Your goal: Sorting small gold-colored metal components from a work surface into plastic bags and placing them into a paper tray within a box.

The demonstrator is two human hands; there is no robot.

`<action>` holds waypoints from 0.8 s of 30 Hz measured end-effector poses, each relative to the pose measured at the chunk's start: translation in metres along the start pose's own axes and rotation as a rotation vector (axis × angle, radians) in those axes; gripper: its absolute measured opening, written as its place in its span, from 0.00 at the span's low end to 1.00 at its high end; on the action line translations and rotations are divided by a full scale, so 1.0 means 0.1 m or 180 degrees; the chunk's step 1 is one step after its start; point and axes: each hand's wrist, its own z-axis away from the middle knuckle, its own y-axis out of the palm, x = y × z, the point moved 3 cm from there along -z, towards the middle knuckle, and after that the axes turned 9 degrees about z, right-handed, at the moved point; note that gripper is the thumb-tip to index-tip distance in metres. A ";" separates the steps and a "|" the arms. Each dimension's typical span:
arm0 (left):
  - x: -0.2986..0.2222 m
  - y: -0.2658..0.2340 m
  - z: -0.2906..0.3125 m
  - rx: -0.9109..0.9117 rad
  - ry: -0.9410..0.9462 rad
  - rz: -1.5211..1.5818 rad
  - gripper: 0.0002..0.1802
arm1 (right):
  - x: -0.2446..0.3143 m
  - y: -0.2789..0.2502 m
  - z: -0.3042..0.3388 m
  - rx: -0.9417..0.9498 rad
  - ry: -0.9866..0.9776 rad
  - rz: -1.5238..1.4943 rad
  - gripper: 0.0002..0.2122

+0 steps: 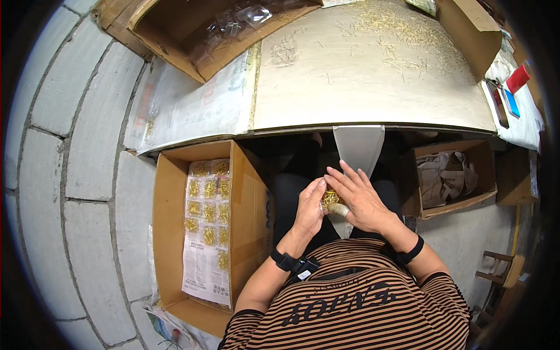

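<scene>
Tabletop: one wide pale tabletop [326, 87] curves across the top of the view, with one grey chute [358, 146] hanging from the middle of its near edge.
Loose pins: a scatter of thin gold pins [396, 35] lies over the far right of the tabletop — too many and too small to count.
Boxes: three open cardboard boxes are in view — a tall one on the floor at the person's left [169, 233], one at the right holding crumpled brown paper [452, 175], and one on the tabletop at upper left with clear plastic bags in it [216, 29].
Filled packets: about a dozen small clear packets of gold pins [209, 210] lie in rows inside the left box, on a printed sheet.
Left hand: the left hand [308, 213] is raised below the chute, fingers closed on the left side of a small clear bag.
Right hand: the right hand [361, 201] lies over the bag from the right, fingers bent and gripping it.
Small clear bag: one small clear bag [332, 201] with gold pins inside sits between the two hands, touching the fingers of both, just under the chute mouth.
</scene>
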 end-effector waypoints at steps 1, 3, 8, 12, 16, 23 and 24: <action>0.01 0.00 0.00 0.0128 -0.0030 -0.0103 0.16 | -0.01 0.01 0.00 -0.0040 0.0041 0.0028 0.31; 0.01 0.05 0.01 0.0257 -0.0058 -0.0205 0.16 | -0.02 0.00 -0.01 -0.0122 0.0152 0.0042 0.31; -0.02 0.09 0.04 0.0289 -0.0176 -0.0162 0.21 | -0.05 -0.03 -0.03 -0.0366 0.0319 -0.0495 0.32; -0.06 0.10 0.05 0.0320 -0.0202 -0.0077 0.21 | -0.11 -0.05 -0.02 -0.0629 0.0103 -0.1082 0.31; -0.08 0.00 0.02 0.0036 0.0054 0.0160 0.20 | 0.13 -0.22 -0.02 -0.0868 -0.0314 0.0071 0.28; -0.34 0.11 0.09 -0.0187 0.0440 0.0047 0.20 | 0.27 -0.32 -0.11 -0.0748 -0.0756 -0.0024 0.27; -0.45 0.13 0.15 -0.0144 0.0439 -0.0058 0.21 | 0.29 -0.41 -0.14 -0.1009 -0.0769 -0.0414 0.26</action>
